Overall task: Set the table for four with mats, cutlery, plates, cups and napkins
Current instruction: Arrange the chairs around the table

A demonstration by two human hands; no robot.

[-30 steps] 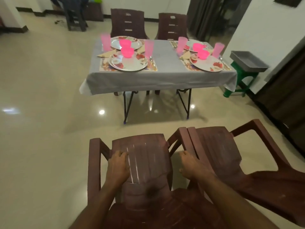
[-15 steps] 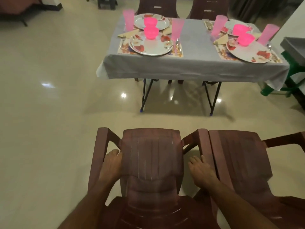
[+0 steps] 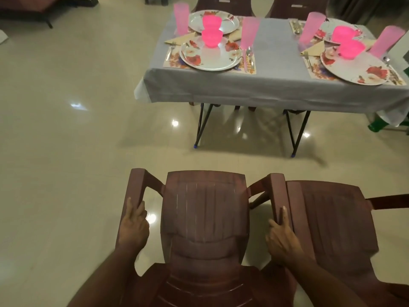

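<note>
In the head view, a brown plastic chair [image 3: 204, 220] stands on the tiled floor [image 3: 66, 151] directly below the camera, its back toward the person. The left hand [image 3: 132, 227] grips the chair's left armrest [image 3: 135, 189], thumb lying on top and the fingers [image 3: 141, 210] curled round its inner edge. The right hand [image 3: 283, 238] holds the right armrest [image 3: 277, 196] the same way, with the thumb on the inner side and one finger stretched along the top. A second brown chair [image 3: 332, 218] stands just beside the first on the right, its armrest touching or nearly touching the first chair's. The place settings lie well apart from both hands, across a stretch of floor, on the desk [image 3: 265, 89], which is covered with a grey cloth. On its near left a floral plate [image 3: 210, 56] sits on a mat [image 3: 250, 67] with a pink bowl [image 3: 212, 37] on it, a fork [image 3: 170, 49] and folded napkin [image 3: 179, 38] to its left, a spoon [image 3: 249, 54] and a tall pink cup [image 3: 249, 33] to its right. On the near right another floral plate [image 3: 358, 72] carries a pink bowl [image 3: 352, 48], with a fork [image 3: 307, 59] and napkin [image 3: 314, 48] to its left. Two more settings with pink cups and bowls lie behind these, at the far edge, where the backs of two more chairs show.
</note>
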